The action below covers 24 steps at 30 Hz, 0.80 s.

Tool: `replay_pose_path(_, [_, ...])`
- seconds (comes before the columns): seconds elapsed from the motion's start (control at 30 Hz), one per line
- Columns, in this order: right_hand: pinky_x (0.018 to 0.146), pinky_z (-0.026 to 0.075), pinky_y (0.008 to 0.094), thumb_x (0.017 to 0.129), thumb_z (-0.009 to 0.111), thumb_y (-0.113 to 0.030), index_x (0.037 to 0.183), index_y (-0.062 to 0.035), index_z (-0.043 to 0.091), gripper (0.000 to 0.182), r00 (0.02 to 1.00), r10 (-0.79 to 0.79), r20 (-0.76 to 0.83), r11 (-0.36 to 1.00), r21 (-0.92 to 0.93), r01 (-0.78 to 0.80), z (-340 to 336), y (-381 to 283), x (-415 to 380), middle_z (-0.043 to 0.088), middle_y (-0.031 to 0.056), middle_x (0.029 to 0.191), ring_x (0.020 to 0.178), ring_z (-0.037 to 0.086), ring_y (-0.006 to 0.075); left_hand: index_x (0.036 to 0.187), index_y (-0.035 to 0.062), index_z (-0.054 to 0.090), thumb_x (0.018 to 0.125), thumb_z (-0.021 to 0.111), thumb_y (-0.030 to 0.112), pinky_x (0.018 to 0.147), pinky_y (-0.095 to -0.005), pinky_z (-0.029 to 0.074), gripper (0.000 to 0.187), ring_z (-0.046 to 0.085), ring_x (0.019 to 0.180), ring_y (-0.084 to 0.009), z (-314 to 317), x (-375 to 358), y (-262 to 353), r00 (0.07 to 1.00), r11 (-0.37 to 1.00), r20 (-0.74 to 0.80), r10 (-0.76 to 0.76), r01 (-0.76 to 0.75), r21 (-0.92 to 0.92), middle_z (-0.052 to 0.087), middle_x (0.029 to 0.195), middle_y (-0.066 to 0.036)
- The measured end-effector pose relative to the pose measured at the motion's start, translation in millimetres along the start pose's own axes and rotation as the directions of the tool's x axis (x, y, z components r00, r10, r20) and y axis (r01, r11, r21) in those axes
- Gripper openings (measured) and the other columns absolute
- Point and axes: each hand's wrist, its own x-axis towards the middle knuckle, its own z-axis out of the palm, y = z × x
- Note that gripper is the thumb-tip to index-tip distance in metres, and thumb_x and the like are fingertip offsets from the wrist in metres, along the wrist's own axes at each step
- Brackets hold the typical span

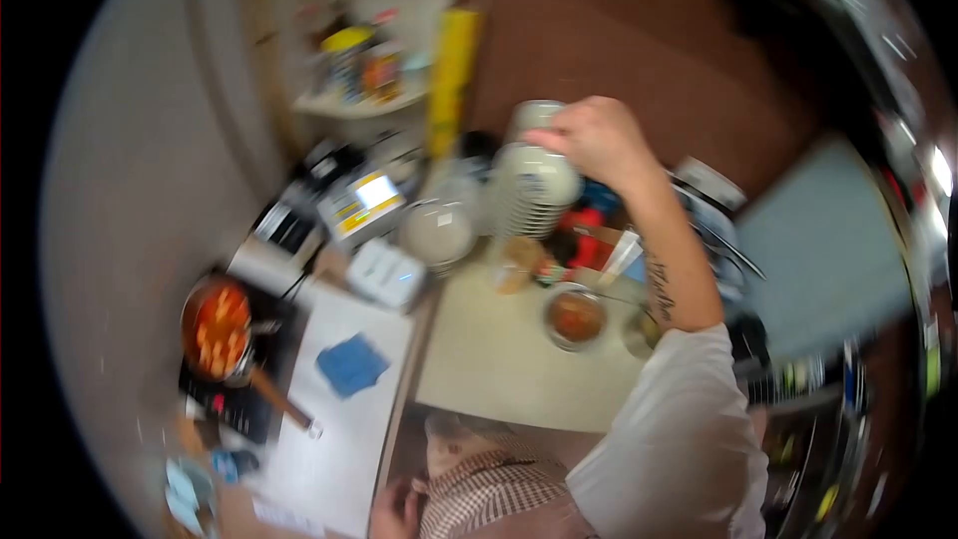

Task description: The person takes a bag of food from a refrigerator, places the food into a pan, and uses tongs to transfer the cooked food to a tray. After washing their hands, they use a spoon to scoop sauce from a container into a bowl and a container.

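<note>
My right hand [597, 138] reaches out to a tall stack of white bowls [539, 195] at the back of the cream table. Its fingers are closed at the top of the stack, on the bowl there; blur hides the exact grip. Low in the view, beside the checked apron [489, 489], my left hand [399, 509] hangs near the white counter's edge. Its fingers are smeared and partly cut off. In front of the stack stand a tan-coloured jar [519, 265] and a bowl of reddish food [575, 317].
A wooden-handled pan [217, 329] of red sauce with pale pieces sits on a black cooktop [264, 394] at left. A blue cloth [352, 365] lies on the white counter [334, 449]. Behind are a lidded round container [439, 230], a device with a lit screen [364, 205] and shelves [369, 105].
</note>
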Motion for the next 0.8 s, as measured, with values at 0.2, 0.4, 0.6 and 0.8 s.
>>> replay_pose_path(0.2, [0.06,0.051,0.0429,0.089,0.066,-0.042,0.061,-0.0046,0.064,0.046,0.938,0.336,-0.082,0.925,-0.16,-0.345,-192,17,-149,0.063,0.0153,0.063,0.065,0.063,0.0352,0.113,-0.0049,0.067,0.094,0.062,0.02,0.09,-0.044,0.052,0.032,0.065,0.105,-0.0404,16,-41,-28,0.865,0.814,0.302,0.401,-0.488,0.316,0.067,0.114,-0.026])
replay_pose_path(0.4, [0.066,0.052,0.0442,0.091,0.065,-0.029,0.089,-0.0052,0.068,0.024,0.74,0.545,-0.393,0.669,-0.329,-0.667,-344,122,-278,0.068,0.017,0.076,0.072,0.066,0.0378,0.117,-0.0038,0.066,0.093,0.065,0.026,0.089,-0.0435,0.053,0.039,0.066,0.103,-0.0411,46,-32,-32,0.907,0.884,0.288,0.309,-0.385,0.265,0.068,0.112,-0.026])
replay_pose_path(0.6, [0.087,0.052,0.0483,0.094,0.054,-0.021,0.106,-0.0057,0.07,0.025,0.655,0.482,-0.581,0.53,-0.402,-0.747,-427,289,-342,0.07,0.0231,0.098,0.096,0.066,0.0428,0.12,-0.0038,0.065,0.092,0.067,0.033,0.091,-0.0425,0.053,0.046,0.065,0.106,-0.0419,112,-43,27,0.935,0.899,0.26,0.242,-0.317,0.302,0.067,0.114,-0.026])
replay_pose_path(0.8, [0.092,0.05,0.0454,0.093,0.054,-0.023,0.117,-0.0049,0.068,0.033,0.738,0.426,-0.523,0.628,-0.416,-0.657,-427,461,-327,0.069,0.0235,0.108,0.103,0.064,0.0418,0.124,-0.007,0.062,0.091,0.071,0.021,0.09,-0.041,0.055,0.045,0.067,0.105,-0.0351,239,-48,40,0.981,0.975,0.142,0.132,-0.154,0.16,0.069,0.112,-0.025])
